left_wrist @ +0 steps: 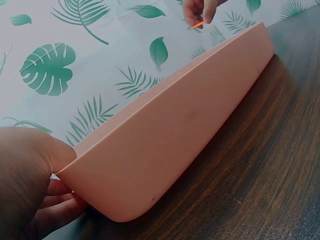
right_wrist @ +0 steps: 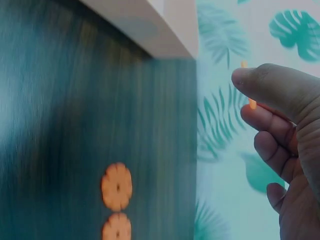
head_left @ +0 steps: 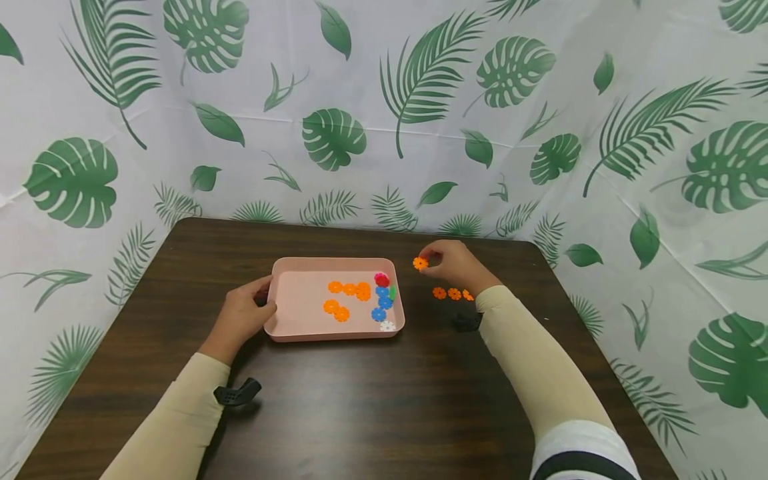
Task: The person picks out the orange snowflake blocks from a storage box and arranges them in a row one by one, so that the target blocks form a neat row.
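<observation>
My left hand point(head_left: 243, 312) grips the left end of a shallow pink tray point(head_left: 300, 337); in the left wrist view its thumb lies over the tray rim point(left_wrist: 150, 107) and the fingers are outside. Beyond the tray's right end, my right hand point(head_left: 450, 263) pinches an orange flower-shaped disc point(head_left: 421, 264) between thumb and fingertip, above the table. The right wrist view shows that disc point(right_wrist: 252, 102) edge-on. Inside the tray lie several orange discs point(head_left: 331, 306), several blue discs point(head_left: 379, 315), a red one point(head_left: 381, 280), a green one point(head_left: 393, 293) and a white one point(head_left: 387, 326).
Three more orange discs point(head_left: 454, 293) lie in a row on the dark wooden table point(head_left: 384, 413), below my right hand and partly beside the sleeve. A leaf-patterned cloth point(head_left: 270, 153) hangs behind the table. Black wrist straps point(head_left: 237, 393) sit on both forearms.
</observation>
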A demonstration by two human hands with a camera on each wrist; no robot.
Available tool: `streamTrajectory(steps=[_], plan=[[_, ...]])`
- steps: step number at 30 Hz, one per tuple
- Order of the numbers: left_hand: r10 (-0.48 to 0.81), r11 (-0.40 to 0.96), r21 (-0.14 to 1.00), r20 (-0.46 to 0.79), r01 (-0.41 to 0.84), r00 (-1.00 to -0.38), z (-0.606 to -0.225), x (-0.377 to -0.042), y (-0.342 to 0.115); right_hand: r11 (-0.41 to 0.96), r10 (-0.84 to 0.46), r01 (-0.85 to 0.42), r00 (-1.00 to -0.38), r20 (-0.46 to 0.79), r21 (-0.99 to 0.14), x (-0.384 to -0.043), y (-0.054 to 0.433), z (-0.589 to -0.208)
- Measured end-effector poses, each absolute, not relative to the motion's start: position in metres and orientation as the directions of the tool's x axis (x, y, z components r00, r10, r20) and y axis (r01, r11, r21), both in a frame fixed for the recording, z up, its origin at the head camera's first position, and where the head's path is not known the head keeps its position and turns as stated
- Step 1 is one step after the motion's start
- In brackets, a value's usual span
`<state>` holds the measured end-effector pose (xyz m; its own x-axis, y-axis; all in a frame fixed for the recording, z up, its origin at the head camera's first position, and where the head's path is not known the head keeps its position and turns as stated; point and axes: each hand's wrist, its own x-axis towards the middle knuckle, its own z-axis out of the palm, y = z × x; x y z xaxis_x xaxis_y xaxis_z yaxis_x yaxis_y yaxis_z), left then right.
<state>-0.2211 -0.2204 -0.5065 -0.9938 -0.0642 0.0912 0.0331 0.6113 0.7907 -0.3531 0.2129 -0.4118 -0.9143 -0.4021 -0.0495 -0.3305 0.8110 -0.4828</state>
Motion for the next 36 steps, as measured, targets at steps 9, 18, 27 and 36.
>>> streamTrajectory(steps=[9, 18, 27, 36], plan=[[-0.069, 0.611, 0.792, 0.081, 0.022, -0.994, -0.506, -0.221, -0.219, 0.802, -0.335, -0.274, -0.942, -0.019, -0.53, -0.355, 0.266, -0.412], [-0.068, 0.62, 0.784, 0.098, 0.035, -0.993, -0.506, -0.219, -0.22, 0.83, -0.23, -0.178, -0.973, -0.034, -0.528, -0.352, 0.299, -0.419], [-0.071, 0.618, 0.785, 0.095, 0.03, -0.993, -0.505, -0.219, -0.22, 0.851, -0.169, -0.119, -0.984, -0.052, -0.512, -0.35, 0.327, -0.435], [-0.067, 0.609, 0.793, 0.098, 0.037, -0.993, -0.508, -0.22, -0.22, 0.877, -0.117, -0.061, -0.989, -0.088, -0.477, -0.345, 0.347, -0.454]])
